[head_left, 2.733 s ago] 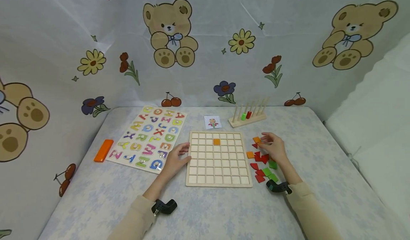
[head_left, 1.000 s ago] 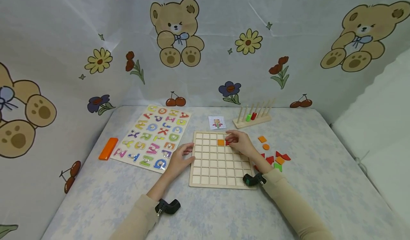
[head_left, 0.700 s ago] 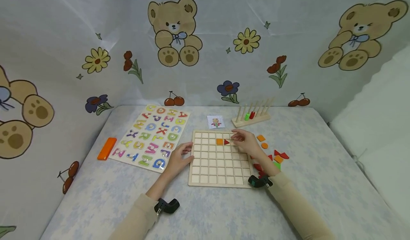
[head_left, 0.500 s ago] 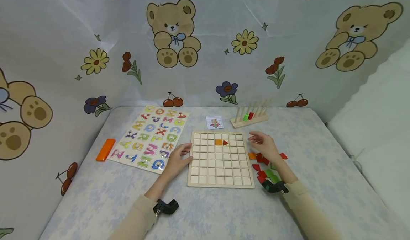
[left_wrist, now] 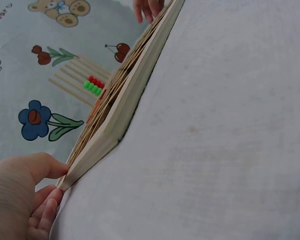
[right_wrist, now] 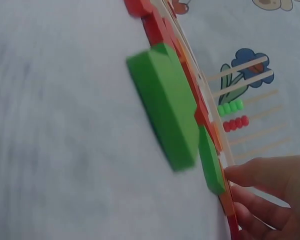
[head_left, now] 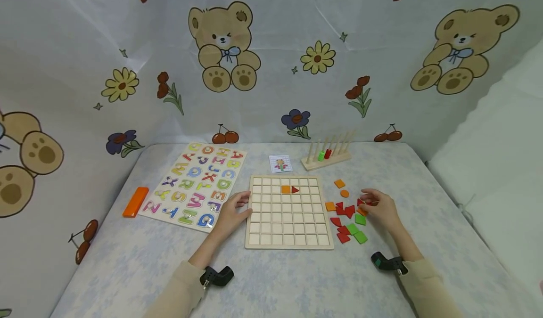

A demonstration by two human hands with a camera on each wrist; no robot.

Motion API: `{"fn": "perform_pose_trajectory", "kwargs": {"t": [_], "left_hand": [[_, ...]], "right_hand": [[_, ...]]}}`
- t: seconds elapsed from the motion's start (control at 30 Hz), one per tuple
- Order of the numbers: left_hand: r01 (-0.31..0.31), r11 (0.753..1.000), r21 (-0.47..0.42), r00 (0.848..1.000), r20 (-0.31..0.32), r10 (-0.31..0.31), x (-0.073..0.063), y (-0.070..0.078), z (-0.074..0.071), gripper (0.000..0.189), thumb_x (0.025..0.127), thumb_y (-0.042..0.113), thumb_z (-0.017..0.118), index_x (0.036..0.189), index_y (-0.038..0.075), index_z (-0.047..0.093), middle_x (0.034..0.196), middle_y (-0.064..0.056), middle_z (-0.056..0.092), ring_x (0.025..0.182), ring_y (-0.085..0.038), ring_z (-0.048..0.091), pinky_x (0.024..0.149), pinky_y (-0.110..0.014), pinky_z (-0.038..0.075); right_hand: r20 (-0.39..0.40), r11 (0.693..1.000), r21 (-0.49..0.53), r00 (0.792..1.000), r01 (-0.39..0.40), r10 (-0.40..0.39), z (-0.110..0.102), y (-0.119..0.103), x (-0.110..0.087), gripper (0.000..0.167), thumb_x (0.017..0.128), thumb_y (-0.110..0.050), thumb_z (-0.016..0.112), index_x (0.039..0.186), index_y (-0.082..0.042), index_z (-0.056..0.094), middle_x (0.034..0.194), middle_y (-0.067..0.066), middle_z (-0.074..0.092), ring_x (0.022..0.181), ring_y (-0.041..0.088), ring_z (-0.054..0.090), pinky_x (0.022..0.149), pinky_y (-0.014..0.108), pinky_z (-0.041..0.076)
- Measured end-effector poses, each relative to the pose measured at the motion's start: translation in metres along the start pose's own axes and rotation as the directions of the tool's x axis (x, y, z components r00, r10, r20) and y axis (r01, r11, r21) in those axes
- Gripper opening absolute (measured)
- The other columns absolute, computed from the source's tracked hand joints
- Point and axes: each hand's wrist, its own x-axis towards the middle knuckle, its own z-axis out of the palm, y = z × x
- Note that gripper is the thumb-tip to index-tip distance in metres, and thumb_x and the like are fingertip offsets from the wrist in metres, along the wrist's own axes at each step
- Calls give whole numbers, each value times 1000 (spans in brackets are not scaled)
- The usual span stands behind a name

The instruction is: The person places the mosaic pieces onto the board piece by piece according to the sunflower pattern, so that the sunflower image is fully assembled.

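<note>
In the head view a wooden grid board (head_left: 289, 239) lies flat. An orange square (head_left: 286, 189) and a red triangle (head_left: 294, 190) sit side by side in its cells. My left hand (head_left: 231, 213) holds the board's left edge; the left wrist view shows the thumb (left_wrist: 52, 166) at the rim with fingers bent below it. My right hand (head_left: 380, 209) is over the loose pieces, fingertips by a red piece (head_left: 360, 202) and an orange piece (head_left: 362, 211). In the right wrist view thumb and fingers stand apart, partly hiding the pieces.
Red pieces (head_left: 342, 237), green squares (head_left: 360, 237), an orange circle (head_left: 344, 193) and orange squares (head_left: 339, 183) lie right of the board. Behind are a picture card (head_left: 280, 164) and peg rack (head_left: 336, 159). At left are a letter puzzle (head_left: 195, 200) and orange block (head_left: 136, 202).
My right hand set the red triangle in the cell right of the orange square, let go, then moved right to the loose pieces. The left hand stayed at the board's edge.
</note>
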Motion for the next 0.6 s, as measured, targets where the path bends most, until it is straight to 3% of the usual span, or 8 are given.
{"fn": "perform_pose_trajectory", "kwargs": {"t": [0.23, 0.6], "left_hand": [[5, 1000, -6, 1000, -5, -5, 0, -1, 0, 48, 83, -2, 72, 130, -1, 60, 121, -16, 66, 108, -29, 63, 97, -40, 53], [10, 1000, -8, 1000, -7, -10, 0, -1, 1, 49, 83, -1, 72, 130, -1, 60, 122, -15, 66, 108, -28, 62, 97, -41, 53]], "right_hand": [[-32, 1000, -6, 999, -24, 24, 12, -9, 1, 42, 87, 1, 70, 125, 11, 58, 107, 29, 67, 88, 31, 62, 66, 11, 47], [-74, 1000, 3, 997, -19, 19, 19, -15, 13, 43, 87, 3, 70, 127, 10, 58, 106, 28, 68, 91, 35, 62, 68, 4, 42]]}}
